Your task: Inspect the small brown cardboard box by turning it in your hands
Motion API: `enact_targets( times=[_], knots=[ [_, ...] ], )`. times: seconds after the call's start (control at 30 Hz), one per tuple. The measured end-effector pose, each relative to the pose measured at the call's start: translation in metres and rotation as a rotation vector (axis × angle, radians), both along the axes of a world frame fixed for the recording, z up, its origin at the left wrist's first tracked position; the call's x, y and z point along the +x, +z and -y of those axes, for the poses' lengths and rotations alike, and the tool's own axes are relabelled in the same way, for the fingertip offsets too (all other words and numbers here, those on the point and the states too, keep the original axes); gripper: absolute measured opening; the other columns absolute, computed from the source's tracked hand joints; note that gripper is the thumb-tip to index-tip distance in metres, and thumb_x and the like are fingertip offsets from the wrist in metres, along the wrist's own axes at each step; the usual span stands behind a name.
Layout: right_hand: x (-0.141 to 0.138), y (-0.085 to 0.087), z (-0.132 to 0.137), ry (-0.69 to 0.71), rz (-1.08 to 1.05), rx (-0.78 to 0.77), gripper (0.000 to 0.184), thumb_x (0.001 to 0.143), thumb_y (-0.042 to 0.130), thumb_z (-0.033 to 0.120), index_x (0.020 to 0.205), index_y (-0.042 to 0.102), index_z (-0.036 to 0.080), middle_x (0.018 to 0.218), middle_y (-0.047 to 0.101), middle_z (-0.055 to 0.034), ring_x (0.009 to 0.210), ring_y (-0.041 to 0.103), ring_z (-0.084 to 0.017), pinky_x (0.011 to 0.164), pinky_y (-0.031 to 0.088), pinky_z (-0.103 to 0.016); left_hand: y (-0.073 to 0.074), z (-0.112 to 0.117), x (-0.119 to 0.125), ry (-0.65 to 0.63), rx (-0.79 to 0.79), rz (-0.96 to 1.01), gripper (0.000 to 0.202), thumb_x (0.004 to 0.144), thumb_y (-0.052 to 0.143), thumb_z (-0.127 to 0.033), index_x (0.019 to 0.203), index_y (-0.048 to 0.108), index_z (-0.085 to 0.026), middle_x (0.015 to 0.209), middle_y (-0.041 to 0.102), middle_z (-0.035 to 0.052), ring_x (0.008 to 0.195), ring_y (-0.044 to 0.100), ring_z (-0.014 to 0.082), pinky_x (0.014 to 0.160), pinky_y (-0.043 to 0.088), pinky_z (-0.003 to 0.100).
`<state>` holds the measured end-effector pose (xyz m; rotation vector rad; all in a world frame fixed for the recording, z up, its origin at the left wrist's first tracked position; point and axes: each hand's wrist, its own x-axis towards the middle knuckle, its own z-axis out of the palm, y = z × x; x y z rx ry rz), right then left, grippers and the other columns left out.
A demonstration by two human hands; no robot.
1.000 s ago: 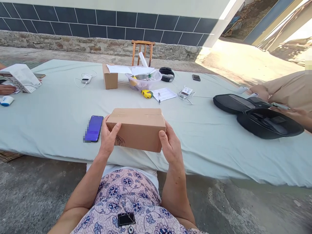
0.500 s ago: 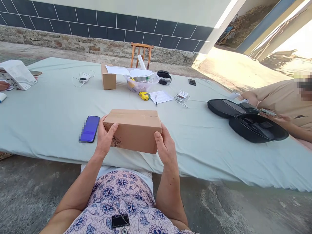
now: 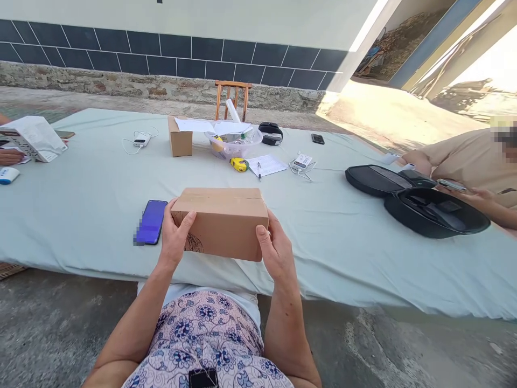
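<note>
A closed brown cardboard box (image 3: pixel 226 231) is held between my two hands near the front edge of the table. My left hand (image 3: pixel 176 233) grips its left end, thumb on the front face beside some black printed lines. Around the right end is my right hand (image 3: pixel 276 242), with its thumb on the front face and its other fingers mostly hidden behind. Just left of my left hand, a phone (image 3: pixel 152 221) with a blue-lit screen lies on the table. The box's underside is out of sight.
On the cloth-covered table (image 3: pixel 89 215) are a plastic basket (image 3: pixel 236 145), a small carton (image 3: pixel 181 141), a yellow tape measure (image 3: pixel 239 164), paper with a pen (image 3: pixel 259 171) and an open black case (image 3: pixel 436 213). A person (image 3: pixel 464 161) sits at the right; another person's hand (image 3: pixel 11 157) shows at far left.
The whole view has shifted slightly, so the table and its things appear lower. Both hands keep the same hold on the cardboard box.
</note>
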<state>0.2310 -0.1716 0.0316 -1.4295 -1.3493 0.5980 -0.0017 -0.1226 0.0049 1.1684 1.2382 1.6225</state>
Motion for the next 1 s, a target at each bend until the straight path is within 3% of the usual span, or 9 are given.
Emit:
enact_targets(
  times=[0.23, 0.43, 0.57, 0.77, 1.0],
  knots=[
    [-0.004, -0.002, -0.001, -0.004, -0.107, -0.025, 0.076, 0.091, 0.057, 0.077, 0.147, 0.059, 0.026, 0.14, 0.072, -0.0138, 0.123, 0.069, -0.032, 0.092, 0.061, -0.044, 0.01, 0.002, 0.003, 0.049, -0.031, -0.052, 0.075, 0.071, 0.087, -0.051, 0.133, 0.056, -0.023, 0.134, 0.066, 0.0115, 0.123, 0.065, 0.0287, 0.101, 0.054, 0.039],
    [-0.005, -0.006, -0.006, -0.053, -0.189, -0.057, 0.083, 0.08, 0.064, 0.084, 0.134, 0.06, 0.021, 0.13, 0.074, -0.0156, 0.108, 0.072, -0.032, 0.084, 0.058, -0.044, 0.012, 0.008, 0.011, 0.028, 0.005, -0.133, 0.075, 0.074, 0.084, -0.043, 0.138, 0.051, -0.025, 0.14, 0.062, 0.0119, 0.129, 0.063, 0.0297, 0.104, 0.055, 0.04],
    [-0.006, -0.007, -0.006, -0.103, -0.178, -0.073, 0.08, 0.08, 0.064, 0.084, 0.131, 0.061, 0.022, 0.127, 0.075, -0.0143, 0.103, 0.072, -0.031, 0.08, 0.057, -0.042, 0.014, 0.011, 0.012, 0.014, -0.015, -0.175, 0.077, 0.074, 0.084, -0.043, 0.14, 0.048, -0.026, 0.143, 0.06, 0.0125, 0.131, 0.062, 0.0302, 0.105, 0.054, 0.041],
    [-0.012, -0.004, -0.003, -0.119, -0.077, -0.066, 0.071, 0.085, 0.061, 0.078, 0.129, 0.061, 0.022, 0.125, 0.075, -0.0138, 0.103, 0.071, -0.031, 0.087, 0.057, -0.045, 0.023, 0.012, 0.009, 0.107, -0.133, -0.313, 0.082, 0.061, 0.092, -0.048, 0.129, 0.053, -0.025, 0.137, 0.062, 0.0118, 0.126, 0.063, 0.0329, 0.099, 0.054, 0.044],
    [-0.014, 0.0, 0.001, -0.141, 0.017, -0.039, 0.072, 0.088, 0.059, 0.076, 0.133, 0.06, 0.021, 0.126, 0.075, -0.0151, 0.107, 0.071, -0.032, 0.09, 0.057, -0.045, 0.024, 0.01, 0.009, 0.093, -0.115, -0.267, 0.081, 0.061, 0.089, -0.05, 0.128, 0.052, -0.023, 0.134, 0.062, 0.0116, 0.124, 0.063, 0.0315, 0.096, 0.054, 0.042]
  ],
)
